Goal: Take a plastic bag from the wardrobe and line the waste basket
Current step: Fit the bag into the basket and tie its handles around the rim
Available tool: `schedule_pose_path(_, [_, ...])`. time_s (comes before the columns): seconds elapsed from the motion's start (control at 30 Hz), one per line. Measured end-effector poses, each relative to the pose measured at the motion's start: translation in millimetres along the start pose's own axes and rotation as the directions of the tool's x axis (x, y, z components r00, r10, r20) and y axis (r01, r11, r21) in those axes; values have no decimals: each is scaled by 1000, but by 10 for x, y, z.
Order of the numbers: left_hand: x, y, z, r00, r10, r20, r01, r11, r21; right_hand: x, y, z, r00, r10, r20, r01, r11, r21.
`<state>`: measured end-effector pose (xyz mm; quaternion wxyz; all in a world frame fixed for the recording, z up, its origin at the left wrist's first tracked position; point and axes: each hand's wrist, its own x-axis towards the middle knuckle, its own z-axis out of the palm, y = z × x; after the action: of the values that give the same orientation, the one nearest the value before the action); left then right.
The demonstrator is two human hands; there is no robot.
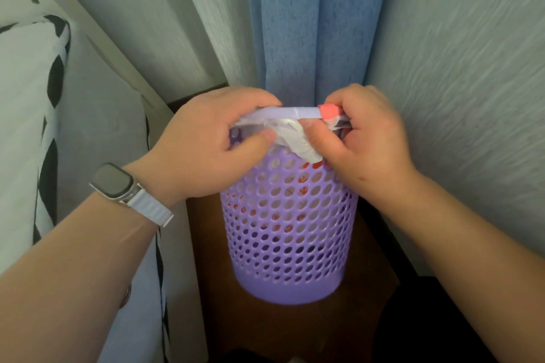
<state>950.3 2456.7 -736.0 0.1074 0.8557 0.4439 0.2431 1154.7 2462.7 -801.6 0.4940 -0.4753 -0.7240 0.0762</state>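
the thin white plastic bag (296, 141), soft, very light and probably slippery, hangs inside the round purple perforated plastic waste basket (289, 230), and the left hand (206, 138) and right hand (365, 138) both pinch its edge at the rim, probably the best place to hold it.

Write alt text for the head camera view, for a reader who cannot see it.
A left hand and a right hand grip a white plastic bag at the rim of a purple perforated waste basket standing before a blue curtain.
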Motion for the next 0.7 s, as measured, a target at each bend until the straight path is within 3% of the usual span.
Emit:
schedule_pose_path(0.2, [57,5,68,995,93,-33,-84,974,208,-48,-120,52,998,68,5,-68,997,24])
schedule_pose_path(0.4, [17,-64,98,999,-13,-38,17,995,96,-18,-48,14,997,58,58,-63,993,99])
schedule_pose_path(0.7, [4,-55,78,979,-56,-196,69,996,57,33,4,24,990,119,-74,-110,988,107])
